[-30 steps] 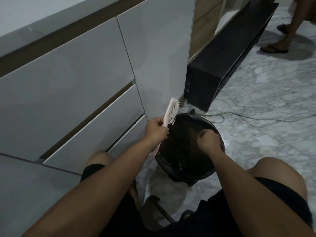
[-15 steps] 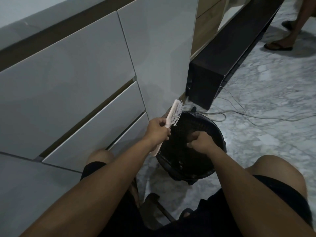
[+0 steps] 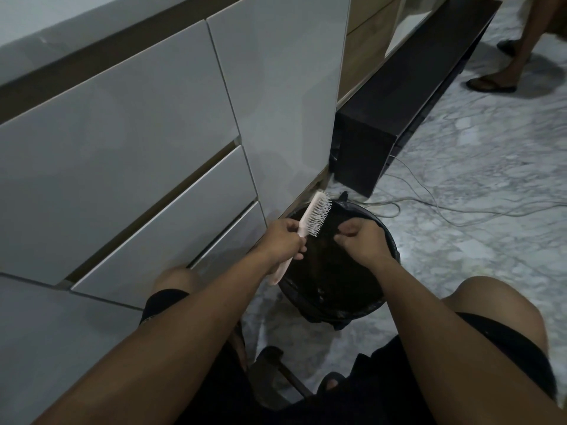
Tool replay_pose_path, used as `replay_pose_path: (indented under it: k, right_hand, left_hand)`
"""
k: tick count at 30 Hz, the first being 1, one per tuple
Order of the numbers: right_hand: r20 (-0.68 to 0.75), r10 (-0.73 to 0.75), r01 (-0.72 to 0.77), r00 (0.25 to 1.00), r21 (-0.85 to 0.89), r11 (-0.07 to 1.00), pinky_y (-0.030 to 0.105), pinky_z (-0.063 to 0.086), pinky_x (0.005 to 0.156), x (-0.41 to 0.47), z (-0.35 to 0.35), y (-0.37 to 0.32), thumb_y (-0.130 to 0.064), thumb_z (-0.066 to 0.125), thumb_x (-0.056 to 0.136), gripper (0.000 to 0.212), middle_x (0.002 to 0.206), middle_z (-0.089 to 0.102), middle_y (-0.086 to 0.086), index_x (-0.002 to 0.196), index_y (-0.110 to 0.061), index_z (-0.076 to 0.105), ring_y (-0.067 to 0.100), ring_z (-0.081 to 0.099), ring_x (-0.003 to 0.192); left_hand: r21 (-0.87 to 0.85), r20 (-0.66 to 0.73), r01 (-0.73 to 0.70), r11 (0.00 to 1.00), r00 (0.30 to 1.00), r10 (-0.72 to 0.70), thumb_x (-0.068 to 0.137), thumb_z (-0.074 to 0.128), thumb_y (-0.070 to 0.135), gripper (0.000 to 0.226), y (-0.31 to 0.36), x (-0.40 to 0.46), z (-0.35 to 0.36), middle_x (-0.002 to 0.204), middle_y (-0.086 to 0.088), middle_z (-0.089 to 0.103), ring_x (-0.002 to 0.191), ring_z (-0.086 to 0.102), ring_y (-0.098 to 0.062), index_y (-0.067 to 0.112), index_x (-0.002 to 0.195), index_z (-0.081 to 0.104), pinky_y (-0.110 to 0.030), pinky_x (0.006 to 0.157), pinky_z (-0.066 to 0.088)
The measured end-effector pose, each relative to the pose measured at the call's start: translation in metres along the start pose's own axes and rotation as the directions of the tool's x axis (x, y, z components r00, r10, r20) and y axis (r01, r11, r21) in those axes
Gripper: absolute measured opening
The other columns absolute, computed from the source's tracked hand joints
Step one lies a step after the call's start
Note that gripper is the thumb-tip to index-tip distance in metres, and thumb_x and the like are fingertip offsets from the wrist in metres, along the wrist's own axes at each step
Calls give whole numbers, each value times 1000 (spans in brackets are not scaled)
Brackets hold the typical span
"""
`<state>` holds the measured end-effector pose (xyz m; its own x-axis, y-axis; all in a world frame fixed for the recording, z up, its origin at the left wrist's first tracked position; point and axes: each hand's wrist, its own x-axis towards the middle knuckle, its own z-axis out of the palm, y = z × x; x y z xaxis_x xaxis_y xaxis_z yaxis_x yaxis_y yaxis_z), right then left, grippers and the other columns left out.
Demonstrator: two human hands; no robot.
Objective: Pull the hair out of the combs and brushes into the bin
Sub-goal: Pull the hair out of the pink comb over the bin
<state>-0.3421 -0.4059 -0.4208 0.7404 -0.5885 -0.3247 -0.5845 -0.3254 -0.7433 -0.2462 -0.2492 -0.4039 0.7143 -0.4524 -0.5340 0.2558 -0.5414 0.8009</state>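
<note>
A pale pink hairbrush (image 3: 316,217) with white bristles is held by its handle in my left hand (image 3: 283,240), head tilted up and bristles facing right over the bin. The round black bin (image 3: 389,250), lined with a dark bag, stands on the marble floor between my knees. My right hand (image 3: 360,242) hovers above the bin's opening, just right of the bristles, fingertips pinched together. Whether any hair is between those fingers is too dark to tell.
White drawer fronts (image 3: 159,216) and a tall cabinet door rise on the left. A black low unit (image 3: 383,130) sits behind the bin, with cables (image 3: 460,207) trailing over the floor. Another person's sandalled feet (image 3: 491,84) stand at top right.
My right hand has risen from inside the bin and moved left toward the bristles. The brush has tilted slightly and stayed in my left hand.
</note>
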Motion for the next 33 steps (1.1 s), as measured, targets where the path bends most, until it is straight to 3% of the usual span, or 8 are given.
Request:
replay_pose_path:
  k: [4, 9, 15, 18, 22, 25, 27, 33]
  right_hand:
    - [51, -107, 99, 993, 146, 984, 36, 57, 81, -5, 6, -11, -40, 80, 70, 25, 93, 71, -3, 87, -28, 65, 14, 68, 87]
    - [24, -100, 94, 995, 178, 980, 44, 58, 79, -9, 10, -12, -36, 82, 69, 28, 90, 68, -4, 85, -26, 61, 14, 68, 85]
    - [15, 71, -71, 997, 392, 917, 41, 52, 90, -8, 1, -16, -11, 72, 72, 62, 124, 51, -7, 126, -20, 45, 12, 55, 100]
    - [139, 95, -155, 986, 525, 837, 33, 52, 69, -5, -3, -17, 2, 58, 74, 77, 135, 52, -5, 142, -24, 32, 17, 61, 100]
    - [307, 102, -280, 946, 620, 733, 30, 47, 56, -3, -1, -19, 4, 48, 83, 41, 97, 68, 11, 118, -15, 57, 20, 65, 74]
    - [310, 77, -241, 948, 536, 809, 34, 54, 64, -5, 3, -18, -4, 47, 93, 19, 77, 60, 9, 96, -10, 65, 15, 56, 63]
    - [221, 66, -141, 973, 344, 928, 33, 56, 66, -4, 5, -13, -11, 44, 97, 23, 72, 55, 6, 90, -9, 66, 16, 54, 66]
    - [295, 109, -70, 949, -139, 988, 40, 58, 80, -6, 8, 1, 2, 49, 90, 24, 87, 62, 11, 78, -12, 64, 24, 62, 83]
  left_hand:
    - [7, 33, 3, 1000, 999, -3, 89, 55, -7, 37, 0, -1, 3, 96, -9, 65, 73, 66, -17, -1, 125, 59, -26, 58, 55]
    - [16, 62, 0, 1000, 998, -1, 89, 56, -6, 41, 2, -4, 6, 111, -17, 65, 79, 67, -19, 1, 129, 58, -25, 61, 57]
    - [68, 108, 25, 997, 994, -32, 86, 58, -6, 43, 5, -5, -1, 108, -15, 67, 78, 68, -18, 2, 128, 60, -25, 57, 54]
    - [87, 144, 31, 996, 989, -44, 82, 58, -8, 41, 9, -9, -6, 106, -14, 68, 76, 68, -19, 2, 122, 63, -26, 55, 52]
    - [68, 144, 26, 997, 989, -36, 83, 56, -10, 35, 13, -14, -10, 96, -12, 69, 70, 66, -17, 5, 113, 66, -25, 52, 51]
    - [15, 69, 34, 999, 997, -35, 83, 55, -10, 31, 12, -12, -11, 90, -12, 68, 64, 63, -17, 4, 108, 67, -25, 51, 51]
    - [-12, 13, 31, 999, 999, -31, 85, 54, -9, 25, 9, -10, -12, 90, -14, 67, 63, 62, -17, 6, 100, 66, -25, 51, 51]
    - [-45, -124, 9, 999, 992, -15, 87, 53, -6, 22, 5, -6, -17, 79, -12, 63, 63, 60, -16, 2, 102, 66, -24, 50, 49]
